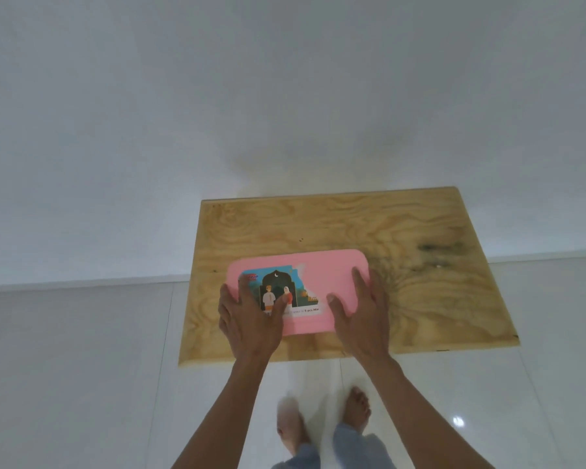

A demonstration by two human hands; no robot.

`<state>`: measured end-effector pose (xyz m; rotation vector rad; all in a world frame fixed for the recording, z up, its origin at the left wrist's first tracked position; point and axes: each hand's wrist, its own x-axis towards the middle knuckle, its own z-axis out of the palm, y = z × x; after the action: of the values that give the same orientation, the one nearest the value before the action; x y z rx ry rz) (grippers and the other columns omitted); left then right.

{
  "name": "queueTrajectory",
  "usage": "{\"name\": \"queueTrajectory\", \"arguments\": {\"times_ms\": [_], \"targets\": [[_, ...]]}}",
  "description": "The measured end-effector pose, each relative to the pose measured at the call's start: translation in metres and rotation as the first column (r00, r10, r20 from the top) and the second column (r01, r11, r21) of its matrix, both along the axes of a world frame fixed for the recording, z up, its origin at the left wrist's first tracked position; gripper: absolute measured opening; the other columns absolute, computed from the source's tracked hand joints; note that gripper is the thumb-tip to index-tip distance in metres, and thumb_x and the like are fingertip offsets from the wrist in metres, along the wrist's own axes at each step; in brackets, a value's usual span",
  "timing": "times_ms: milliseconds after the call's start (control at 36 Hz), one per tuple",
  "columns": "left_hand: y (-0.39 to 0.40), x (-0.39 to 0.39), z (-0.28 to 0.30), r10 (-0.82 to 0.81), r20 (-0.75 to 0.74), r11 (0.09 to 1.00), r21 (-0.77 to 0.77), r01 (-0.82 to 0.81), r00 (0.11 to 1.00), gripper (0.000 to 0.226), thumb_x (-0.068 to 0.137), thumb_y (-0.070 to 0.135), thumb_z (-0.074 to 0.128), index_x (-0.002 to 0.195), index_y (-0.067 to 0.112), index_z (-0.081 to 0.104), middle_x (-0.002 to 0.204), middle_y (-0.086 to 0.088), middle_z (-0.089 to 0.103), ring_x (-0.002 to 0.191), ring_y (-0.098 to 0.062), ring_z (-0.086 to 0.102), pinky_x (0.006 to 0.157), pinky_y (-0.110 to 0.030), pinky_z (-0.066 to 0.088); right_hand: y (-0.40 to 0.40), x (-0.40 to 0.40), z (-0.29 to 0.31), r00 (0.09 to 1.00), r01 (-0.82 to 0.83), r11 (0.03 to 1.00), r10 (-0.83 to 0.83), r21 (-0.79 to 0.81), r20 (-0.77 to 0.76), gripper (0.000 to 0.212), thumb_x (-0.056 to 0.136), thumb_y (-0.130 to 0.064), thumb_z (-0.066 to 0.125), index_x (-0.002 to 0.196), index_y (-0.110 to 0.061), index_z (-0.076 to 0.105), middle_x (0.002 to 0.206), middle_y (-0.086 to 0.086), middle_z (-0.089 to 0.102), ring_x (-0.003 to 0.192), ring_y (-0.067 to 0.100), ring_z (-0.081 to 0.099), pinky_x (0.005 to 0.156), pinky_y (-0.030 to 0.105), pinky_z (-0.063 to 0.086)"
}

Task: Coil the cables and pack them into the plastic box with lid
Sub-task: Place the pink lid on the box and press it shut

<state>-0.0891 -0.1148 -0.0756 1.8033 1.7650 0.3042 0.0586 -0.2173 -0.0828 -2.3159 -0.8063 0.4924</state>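
A pink plastic box with its lid [322, 269] on sits near the front of a plywood table [420, 238]. A partly torn picture sticker [281, 289] covers the left half of the lid. My left hand [247, 319] lies flat on the lid's left end, fingers spread over the sticker and the box edge. My right hand [359, 316] lies flat on the right end, with its fingers reaching the far right corner. Both hands rest on the lid from above. No cables show; the inside of the box is hidden.
The plywood table stands against a white wall [285, 96]. Below it is a glossy white tiled floor [82, 367]. My bare feet [356, 407] and the hems of light trousers show under the table's front edge.
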Motion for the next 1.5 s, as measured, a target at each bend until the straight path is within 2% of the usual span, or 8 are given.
{"name": "queueTrajectory", "arguments": {"times_ms": [417,694,806,861,972,1167,1361,1500], "targets": [[0.007,0.005,-0.01,-0.016,0.022,0.999,0.03,0.016,1.0,0.095,0.077,0.065,0.07,0.152,0.021,0.031,0.16,-0.017,0.022,0.146,-0.037,0.023,0.115,-0.056,0.024,-0.003,0.009,-0.01,0.999,-0.035,0.999,0.036,-0.027,0.027,0.066,0.094,-0.044,0.059,0.152,-0.021,0.036,0.164,0.009,0.015,0.149,0.03,0.016,0.117,0.043,0.025],[0.003,-0.006,-0.012,-0.004,0.017,0.999,0.047,0.004,1.0,0.093,0.079,0.061,0.071,0.151,0.015,0.034,0.161,-0.014,0.023,0.145,-0.036,0.025,0.114,-0.057,0.028,-0.005,0.002,-0.017,0.996,-0.064,0.998,0.063,0.013,0.057,0.068,0.088,-0.049,0.052,0.149,-0.019,0.042,0.163,0.013,0.018,0.149,0.031,0.02,0.118,0.039,0.017],[-0.002,-0.009,-0.016,-0.037,0.005,0.997,0.069,0.036,0.999,0.09,0.081,0.063,0.067,0.151,0.019,0.032,0.162,-0.014,0.02,0.147,-0.035,0.023,0.114,-0.057,0.029,-0.009,0.002,-0.02,0.994,-0.077,0.996,0.073,0.039,0.079,0.068,0.089,-0.05,0.053,0.148,-0.019,0.042,0.162,0.012,0.02,0.148,0.032,0.022,0.111,0.035,0.023],[-0.006,-0.011,-0.019,-0.055,-0.007,0.995,0.081,0.055,0.998,0.09,0.083,0.064,0.064,0.153,0.019,0.03,0.163,-0.015,0.019,0.147,-0.035,0.023,0.114,-0.056,0.028,-0.013,0.0,-0.023,0.991,-0.097,0.994,0.092,0.056,0.099,0.068,0.09,-0.053,0.049,0.149,-0.019,0.041,0.162,0.013,0.02,0.146,0.033,0.024,0.11,0.04,0.03],[-0.006,-0.014,-0.022,-0.086,-0.076,0.989,0.115,0.094,0.993,0.088,0.084,0.069,0.056,0.152,0.02,0.029,0.16,-0.017,0.023,0.144,-0.038,0.029,0.111,-0.056,0.034,-0.013,0.0,-0.025,0.984,-0.115,0.993,0.116,-0.012,0.133,0.071,0.09,-0.057,0.041,0.153,-0.028,0.03,0.164,0.008,0.013,0.146,0.033,0.023,0.105,0.049,0.041],[0.007,-0.015,-0.027,-0.249,-0.26,0.92,0.239,0.311,0.933,0.087,0.086,0.069,0.04,0.157,0.02,0.026,0.168,-0.008,0.017,0.154,-0.03,0.016,0.115,-0.055,0.031,0.001,0.009,-0.025,0.951,-0.159,0.978,0.188,-0.133,0.244,0.074,0.09,-0.059,0.041,0.156,-0.033,0.019,0.166,-0.001,0.009,0.15,0.029,0.018,0.113,0.049,0.032],[0.009,-0.013,-0.029,-0.247,-0.304,0.91,0.253,0.329,0.92,0.086,0.086,0.066,0.042,0.156,0.016,0.03,0.166,-0.011,0.024,0.153,-0.031,0.021,0.109,-0.055,0.036,0.006,0.01,-0.027,0.929,-0.15,0.982,0.179,-0.112,0.324,0.072,0.088,-0.056,0.045,0.152,-0.027,0.031,0.163,0.004,0.021,0.139,0.034,0.038,0.094,0.045,0.05],[0.009,-0.016,-0.032,-0.255,-0.283,0.909,0.256,0.329,0.925,0.086,0.088,0.067,0.041,0.156,0.016,0.028,0.166,-0.01,0.022,0.154,-0.029,0.019,0.103,-0.053,0.043,0.006,0.01,-0.034,0.919,-0.145,0.988,0.155,-0.053,0.362,0.07,0.088,-0.055,0.051,0.15,-0.025,0.038,0.16,0.008,0.029,0.129,0.037,0.048,0.089,0.043,0.052]]}}
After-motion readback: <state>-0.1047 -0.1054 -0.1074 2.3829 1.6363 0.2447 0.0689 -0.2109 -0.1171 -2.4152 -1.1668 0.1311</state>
